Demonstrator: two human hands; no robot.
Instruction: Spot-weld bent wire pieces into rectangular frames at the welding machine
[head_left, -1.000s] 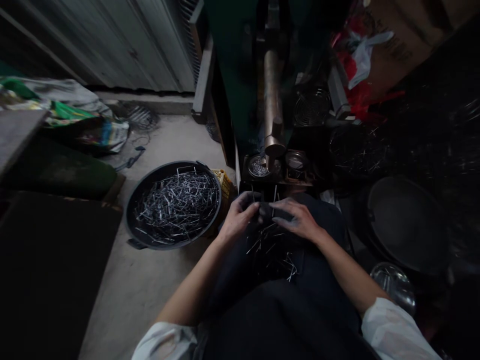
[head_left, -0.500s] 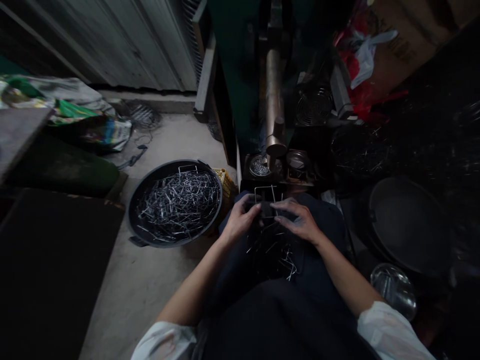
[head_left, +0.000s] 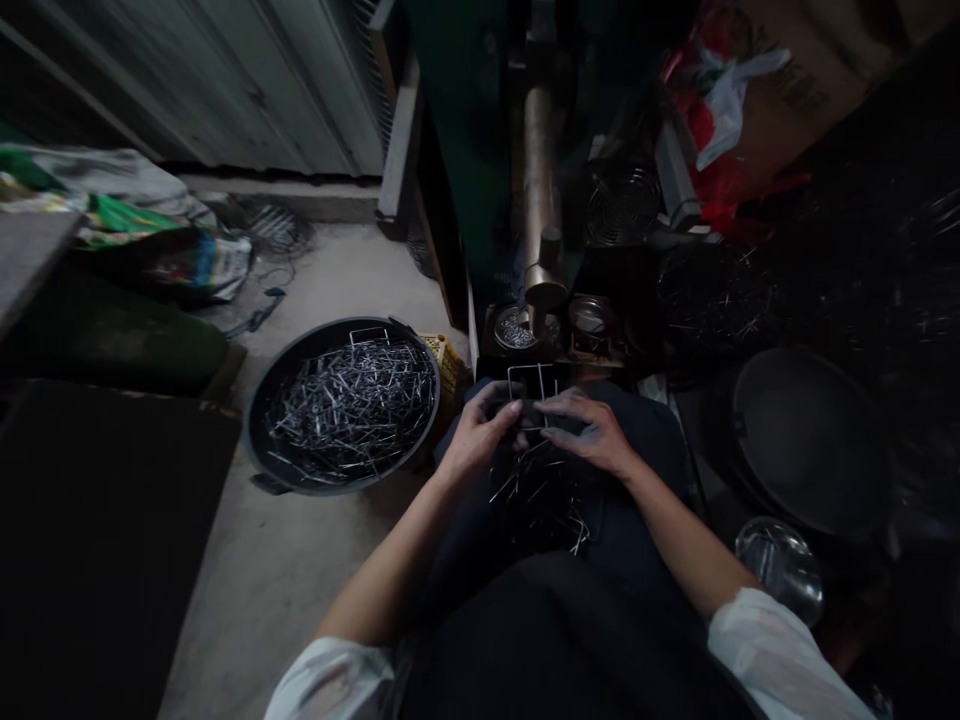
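A thin bent wire frame (head_left: pixel 528 368) is held upright between both hands above the lap. My left hand (head_left: pixel 481 432) pinches its left side, thumb and fingers together. On the right side, the fingers of my right hand (head_left: pixel 591 430) close on the same wire. Loose wire pieces (head_left: pixel 538 490) lie on the dark cloth below the hands. Just beyond the hands stands a machine with a metal cylinder (head_left: pixel 541 200), and a small round dish of tiny metal bits (head_left: pixel 514 328) sits at its foot.
A black basin (head_left: pixel 252 440) full of bent wires stands at the left by a yellow crate (head_left: pixel 445 362). At the right are a dark round lid (head_left: pixel 810 440) and a shiny metal bowl (head_left: pixel 780 568). A dark board (head_left: pixel 97 540) fills the lower left.
The whole view has shifted slightly. Both hands keep their hold on the wire frame, with only small finger movement.
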